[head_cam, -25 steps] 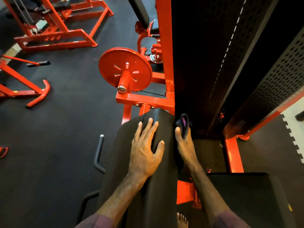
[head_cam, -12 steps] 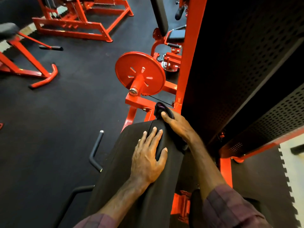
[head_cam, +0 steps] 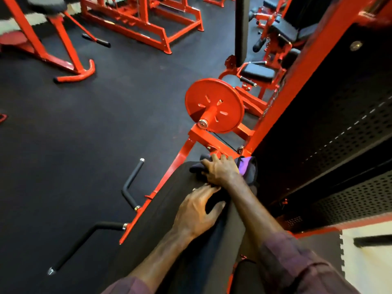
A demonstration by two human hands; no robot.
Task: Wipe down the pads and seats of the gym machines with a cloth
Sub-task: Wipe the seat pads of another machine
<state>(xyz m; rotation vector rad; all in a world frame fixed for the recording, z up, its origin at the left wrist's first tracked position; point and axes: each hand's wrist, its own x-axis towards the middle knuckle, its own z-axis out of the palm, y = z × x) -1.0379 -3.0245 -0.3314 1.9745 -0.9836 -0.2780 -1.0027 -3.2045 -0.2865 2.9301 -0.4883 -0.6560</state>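
We have the cloth (head_cam: 247, 169) at the top edge of the long black pad (head_cam: 169, 219), bunched under our right hand (head_cam: 220, 171), whose grip is pressed down on it with the fingers curled over the dark fold; a purple part of the cloth spills out toward the pad's right edge. Our left hand (head_cam: 197, 213) rests lower on the pad, fingers spread and slightly bent, holding nothing.

To do this stroke well, we judge it best to keep the cloth flat under the palm, cover the top corners, then draw down the length in overlapping passes, shifting the left hand off each patch as we reach it.

The pad is smooth dark upholstery on a red frame (head_cam: 176, 162). Around us lie black rubber flooring (head_cam: 84, 134), a red weight plate (head_cam: 214, 105), black handles (head_cam: 131, 181) and more red machines.
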